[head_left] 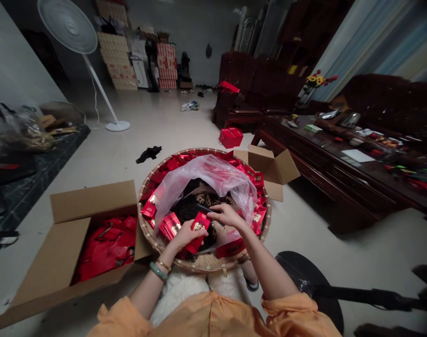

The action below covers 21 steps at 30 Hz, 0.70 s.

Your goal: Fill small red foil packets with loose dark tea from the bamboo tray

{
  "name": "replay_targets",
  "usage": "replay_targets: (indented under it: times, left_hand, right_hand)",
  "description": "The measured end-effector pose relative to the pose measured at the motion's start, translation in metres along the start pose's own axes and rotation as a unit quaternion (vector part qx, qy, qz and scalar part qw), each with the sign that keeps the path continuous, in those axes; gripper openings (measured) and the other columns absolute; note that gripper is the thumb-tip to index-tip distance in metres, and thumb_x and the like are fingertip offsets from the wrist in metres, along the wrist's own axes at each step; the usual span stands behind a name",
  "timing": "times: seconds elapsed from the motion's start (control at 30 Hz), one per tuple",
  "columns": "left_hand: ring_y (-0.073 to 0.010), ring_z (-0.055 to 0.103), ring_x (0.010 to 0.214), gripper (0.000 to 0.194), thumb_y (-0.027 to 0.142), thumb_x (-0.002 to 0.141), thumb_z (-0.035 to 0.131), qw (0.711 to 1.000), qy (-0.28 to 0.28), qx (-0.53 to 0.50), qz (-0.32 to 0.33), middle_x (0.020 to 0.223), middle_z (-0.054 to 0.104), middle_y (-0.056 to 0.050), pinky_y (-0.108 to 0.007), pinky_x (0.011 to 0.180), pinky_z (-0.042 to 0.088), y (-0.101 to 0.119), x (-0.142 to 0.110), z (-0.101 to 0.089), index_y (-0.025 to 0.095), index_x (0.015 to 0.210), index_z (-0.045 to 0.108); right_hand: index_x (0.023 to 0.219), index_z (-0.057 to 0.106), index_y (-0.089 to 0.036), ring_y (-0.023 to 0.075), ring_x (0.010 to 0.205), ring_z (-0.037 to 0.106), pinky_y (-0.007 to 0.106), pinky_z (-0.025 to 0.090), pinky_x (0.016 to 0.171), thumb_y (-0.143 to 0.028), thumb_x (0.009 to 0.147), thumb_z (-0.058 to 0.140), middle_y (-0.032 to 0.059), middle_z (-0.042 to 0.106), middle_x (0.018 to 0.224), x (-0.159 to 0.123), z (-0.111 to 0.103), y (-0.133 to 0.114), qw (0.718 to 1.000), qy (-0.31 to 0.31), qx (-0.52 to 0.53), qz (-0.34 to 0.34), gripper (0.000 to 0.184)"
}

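Held in my left hand [188, 234] is a red packet [200, 223] with gold print, tilted over the round woven bamboo basket [203, 269]. My right hand [227, 215] is closed on a slim black tool [204, 208], close to the packet's upper end; the tool's exact kind is unclear. Beneath both hands lies dark loose leaf-like material [185, 208] inside an opened clear plastic bag [213, 173]. More red packets [170, 226] lie around the bag in the basket, several close to my left hand. The basket rests by my lap.
An open cardboard box [64, 248] full of red packets stands at the left. Beyond the basket are another open carton [269, 164] and a red box [230, 137]. A dark wooden table [325, 159] is on the right, a white fan [118, 125] at far left, a black round base [304, 276] near right.
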<state>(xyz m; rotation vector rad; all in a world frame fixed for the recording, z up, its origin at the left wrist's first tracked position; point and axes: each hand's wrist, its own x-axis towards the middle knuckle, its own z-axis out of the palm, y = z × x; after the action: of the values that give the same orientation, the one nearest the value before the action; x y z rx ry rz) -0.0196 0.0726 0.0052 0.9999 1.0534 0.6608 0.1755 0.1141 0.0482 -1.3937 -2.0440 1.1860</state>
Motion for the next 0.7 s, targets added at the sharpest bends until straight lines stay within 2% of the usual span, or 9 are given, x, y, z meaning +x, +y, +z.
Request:
replay_targets:
  times: [0.17,0.27,0.33,0.43,0.57,0.7]
  left_hand:
    - [-0.0140,0.061,0.046,0.048,0.047,0.065,0.070,1.000,-0.001,0.001,0.000,0.072,0.070,-0.007,-0.023,0.045,0.046,0.000,0.001,0.002,0.014,0.095,0.054]
    - [-0.0145,0.060,0.044,0.054,0.060,0.068,0.061,1.000,-0.001,-0.028,-0.003,0.069,0.070,-0.008,-0.023,0.043,0.045,-0.002,0.004,0.001,0.013,0.095,0.055]
    - [-0.0161,0.060,0.043,0.062,0.069,0.072,0.049,0.998,-0.003,-0.059,-0.026,0.067,0.070,-0.010,-0.025,0.042,0.046,-0.003,0.005,-0.001,0.012,0.093,0.057]
    - [-0.0177,0.061,0.045,0.069,0.074,0.075,0.038,0.995,0.003,-0.089,-0.051,0.066,0.070,-0.012,-0.026,0.043,0.047,-0.006,0.007,-0.006,0.009,0.088,0.061]
    - [-0.0179,0.061,0.045,0.067,0.072,0.075,0.040,0.994,0.015,-0.099,-0.046,0.066,0.070,-0.012,-0.027,0.043,0.047,-0.009,0.009,-0.009,0.009,0.085,0.063]
    - [-0.0181,0.061,0.045,0.065,0.071,0.074,0.044,0.993,0.018,-0.105,-0.048,0.064,0.069,-0.010,-0.027,0.045,0.048,-0.009,0.010,-0.007,0.010,0.086,0.063]
  right_hand:
    - [0.083,0.070,-0.014,0.0123,0.063,0.051,0.021,0.034,0.057,-0.046,0.079,0.054,-0.0011,0.062,0.068,0.000,0.001,0.001,1.000,0.015,-0.009,-0.002,0.037]
    - [0.079,0.070,-0.014,0.0116,0.061,0.049,0.021,0.034,0.056,-0.045,0.080,0.053,-0.0017,0.060,0.066,0.001,0.002,0.003,1.000,0.017,-0.005,-0.005,0.036]
    - [0.082,0.070,-0.014,0.0118,0.063,0.050,0.021,0.035,0.057,-0.046,0.079,0.055,-0.0006,0.062,0.070,0.002,0.002,0.005,1.000,0.022,0.005,0.000,0.035]
    - [0.094,0.069,-0.013,0.0115,0.062,0.050,0.021,0.036,0.055,-0.048,0.076,0.058,0.0023,0.063,0.076,0.001,0.001,0.007,0.999,0.034,0.023,0.023,0.041]
    - [0.096,0.068,-0.011,0.0082,0.050,0.043,0.020,0.032,0.046,-0.051,0.075,0.058,0.0011,0.060,0.066,-0.004,-0.001,0.008,0.998,0.003,0.050,0.047,0.047]
    - [0.094,0.069,-0.011,0.0073,0.047,0.041,0.019,0.030,0.045,-0.050,0.076,0.057,-0.0009,0.057,0.060,-0.005,0.000,0.007,0.997,-0.015,0.062,0.044,0.045]
